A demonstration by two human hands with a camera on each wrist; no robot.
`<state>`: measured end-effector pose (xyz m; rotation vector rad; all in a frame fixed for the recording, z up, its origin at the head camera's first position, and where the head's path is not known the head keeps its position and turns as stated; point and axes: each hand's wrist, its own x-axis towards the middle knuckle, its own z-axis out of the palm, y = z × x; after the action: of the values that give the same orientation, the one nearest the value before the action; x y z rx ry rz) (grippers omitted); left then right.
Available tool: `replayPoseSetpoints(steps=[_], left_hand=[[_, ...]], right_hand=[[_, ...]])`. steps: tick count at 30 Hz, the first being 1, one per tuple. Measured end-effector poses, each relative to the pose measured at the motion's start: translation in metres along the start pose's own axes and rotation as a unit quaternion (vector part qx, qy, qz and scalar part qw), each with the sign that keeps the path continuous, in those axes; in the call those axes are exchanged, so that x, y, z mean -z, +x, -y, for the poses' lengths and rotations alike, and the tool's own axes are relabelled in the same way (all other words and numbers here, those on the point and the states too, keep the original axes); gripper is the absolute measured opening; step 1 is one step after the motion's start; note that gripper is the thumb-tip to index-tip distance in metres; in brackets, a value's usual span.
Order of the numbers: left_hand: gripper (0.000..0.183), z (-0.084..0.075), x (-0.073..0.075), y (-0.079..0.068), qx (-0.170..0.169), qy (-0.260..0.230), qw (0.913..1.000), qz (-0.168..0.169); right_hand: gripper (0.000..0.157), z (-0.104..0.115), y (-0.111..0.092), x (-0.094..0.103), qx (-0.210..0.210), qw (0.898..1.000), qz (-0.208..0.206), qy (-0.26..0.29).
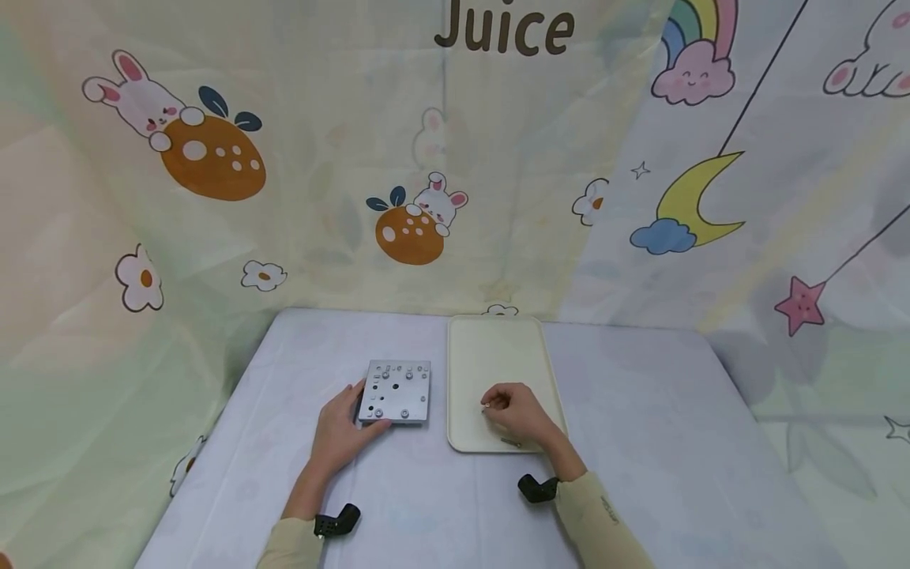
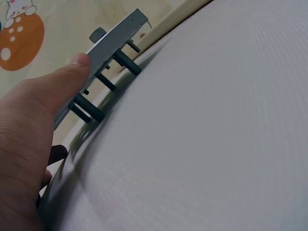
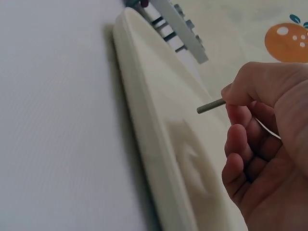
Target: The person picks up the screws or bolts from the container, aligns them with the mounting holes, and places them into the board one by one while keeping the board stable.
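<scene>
My left hand (image 1: 337, 435) grips a square metal plate (image 1: 418, 391) at its left side, thumb on the near edge. Holes and several bolt heads dot the plate's top. In the left wrist view, threaded bolts (image 2: 127, 62) stick out below the plate, just over the cloth. Above the cream tray (image 1: 498, 348), my right hand (image 1: 520, 412) pinches a thin metal screw (image 3: 211, 106) between thumb and forefinger. Its shank points out toward the plate, and the fingers hide its other end. Another small screw (image 1: 510, 442) lies on the tray near that hand.
A white cloth (image 1: 441, 506) covers the table. The tray, with its raised rim, stands just right of the plate. Printed curtains (image 1: 320, 158) hang behind the table and along both sides. Each wrist wears a black camera (image 1: 538, 488).
</scene>
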<state>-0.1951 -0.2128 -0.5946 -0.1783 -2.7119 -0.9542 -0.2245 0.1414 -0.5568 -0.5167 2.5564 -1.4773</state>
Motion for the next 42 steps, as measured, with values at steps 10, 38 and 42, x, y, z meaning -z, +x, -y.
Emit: replayPoseSetpoints(steps=[10, 38, 42], left_hand=[[0.1, -0.004, 0.001, 0.002, -0.002, -0.005, 1.0, -0.003], [0.099, -0.002, 0.0, 0.0, 0.007, 0.0, 1.0, 0.005], [0.097, -0.003, 0.002, 0.001, -0.001, 0.002, 1.0, -0.001]], right_hand=[[0.01, 0.043, 0.03, -0.017, 0.046, 0.999, 0.017, -0.003], [0.012, 0.106, 0.099, -0.079, 0.088, 0.989, 0.116, -0.039], [0.011, 0.11, 0.102, -0.086, 0.086, 0.988, 0.117, -0.045]])
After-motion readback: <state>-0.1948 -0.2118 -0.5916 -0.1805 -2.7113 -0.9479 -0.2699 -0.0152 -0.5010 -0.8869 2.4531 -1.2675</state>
